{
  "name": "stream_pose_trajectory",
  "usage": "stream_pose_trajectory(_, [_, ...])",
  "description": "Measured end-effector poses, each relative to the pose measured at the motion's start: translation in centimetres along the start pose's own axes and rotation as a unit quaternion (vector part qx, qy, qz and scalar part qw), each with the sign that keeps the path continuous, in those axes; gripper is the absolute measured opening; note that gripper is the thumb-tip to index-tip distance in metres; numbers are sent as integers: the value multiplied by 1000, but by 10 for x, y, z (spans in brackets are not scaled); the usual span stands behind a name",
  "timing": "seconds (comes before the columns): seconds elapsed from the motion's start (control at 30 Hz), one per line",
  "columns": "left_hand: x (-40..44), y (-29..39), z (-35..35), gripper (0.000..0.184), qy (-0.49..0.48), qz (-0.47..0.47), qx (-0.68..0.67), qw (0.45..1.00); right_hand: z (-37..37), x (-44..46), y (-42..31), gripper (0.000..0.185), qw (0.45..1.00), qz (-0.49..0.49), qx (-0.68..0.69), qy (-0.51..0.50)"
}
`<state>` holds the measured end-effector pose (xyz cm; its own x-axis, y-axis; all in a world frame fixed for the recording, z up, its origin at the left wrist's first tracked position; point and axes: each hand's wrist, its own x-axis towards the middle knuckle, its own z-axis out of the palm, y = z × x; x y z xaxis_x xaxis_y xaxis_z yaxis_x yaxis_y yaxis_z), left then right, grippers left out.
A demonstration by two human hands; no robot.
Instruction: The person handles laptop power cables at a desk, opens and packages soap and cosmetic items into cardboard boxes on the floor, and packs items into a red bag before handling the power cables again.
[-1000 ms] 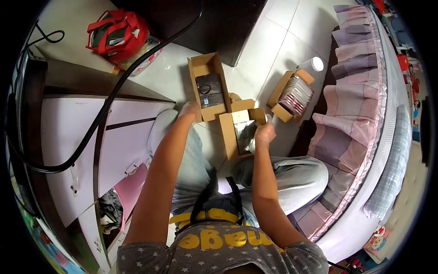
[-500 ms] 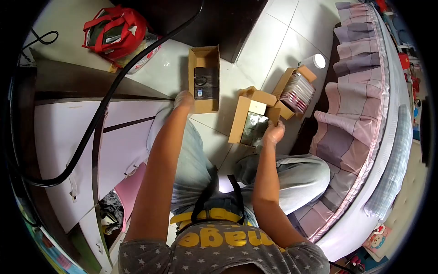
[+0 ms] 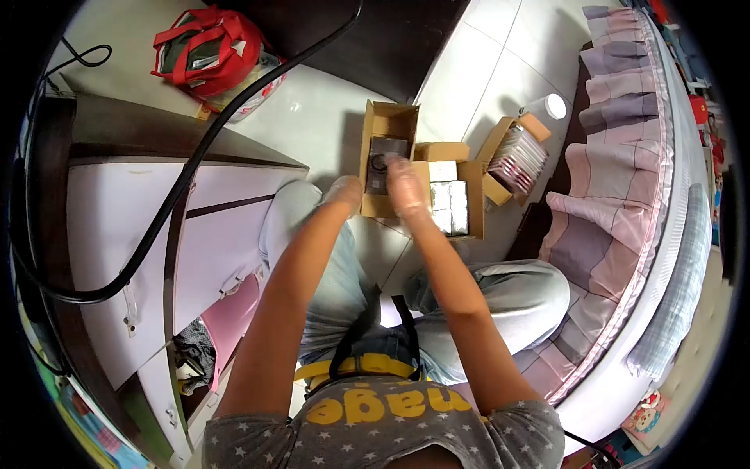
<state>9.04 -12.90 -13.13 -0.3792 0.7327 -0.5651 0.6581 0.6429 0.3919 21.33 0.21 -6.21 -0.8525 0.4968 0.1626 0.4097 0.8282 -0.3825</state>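
An open cardboard box stands on the floor in front of me, with dark flat packs inside. My left hand, in a clear glove, is closed at the box's near left corner, its fingertips partly hidden. My right hand, also in a clear glove, is over the box's right wall, reaching toward the dark packs. Its fingers are smeared by motion. Close against the right side stands a second open cardboard box holding shiny wrapped packs and a white block.
A third cardboard box with a row of thin cases lies farther right, near a white tub. A red bag sits at the back left. Cabinet drawers and a bed flank me; a black cable crosses the left.
The box with dark packs has moved right and nearer, along with my left hand. My right hand has left the second box's flap and moved left. The second box now stands straighter.
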Motion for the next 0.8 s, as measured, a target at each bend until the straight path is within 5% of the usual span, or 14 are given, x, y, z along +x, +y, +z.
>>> stream_pose_trajectory(0.03, [-2, 6, 1, 20, 60, -69, -129, 987, 14, 0, -19, 31, 999, -11, -52, 2])
stream_pose_trajectory(0.07, [-1, 10, -5, 27, -11, -58, -4, 998, 22, 5, -32, 31, 983, 17, -181, -36])
stream_pose_trajectory(0.13, [-7, 23, -6, 27, 27, -98, -104, 989, 26, 9, -37, 31, 948, 45, -307, -73])
stream_pose_trajectory(0.2, [-14, 30, -12, 27, 61, -137, -203, 968, 29, 12, -21, 26, 968, 64, -205, -128])
stream_pose_trajectory(0.3, [-24, 47, -34, 22, 126, -102, -136, 977, 15, 1, -6, 18, 965, 56, -181, -180])
stream_pose_trajectory(0.37, [-40, 69, -63, 29, 281, -77, -37, 956, 26, -7, 4, 15, 980, 52, -147, -121])
stream_pose_trajectory(0.43, [-43, 86, -82, 38, 349, 17, 46, 936, -24, -4, -13, 17, 959, 238, 129, 85])
stream_pose_trajectory(0.47, [-40, 91, -85, 49, 413, 108, 129, 895, -52, -3, -23, 23, 922, 329, 183, 87])
stream_pose_trajectory(0.5, [-35, 92, -76, 49, 410, 110, 127, 897, -33, -16, -7, 19, 910, 346, 192, 126])
stream_pose_trajectory(0.57, [-20, 89, -43, 50, 219, 176, 150, 948, -41, -30, -4, 16, 783, 433, 420, 152])
stream_pose_trajectory(0.63, [-23, 95, -22, 50, 184, 141, 122, 965, -58, -40, -2, 11, 719, 461, 485, 187])
stream_pose_trajectory(0.7, [-42, 113, -26, 56, 67, 54, 92, 992, -61, -42, 7, 11, 704, 479, 477, 219])
stream_pose_trajectory(0.8, [-56, 119, -11, 66, 53, -8, 74, 996, -61, -38, 15, 7, 687, 426, 533, 251])
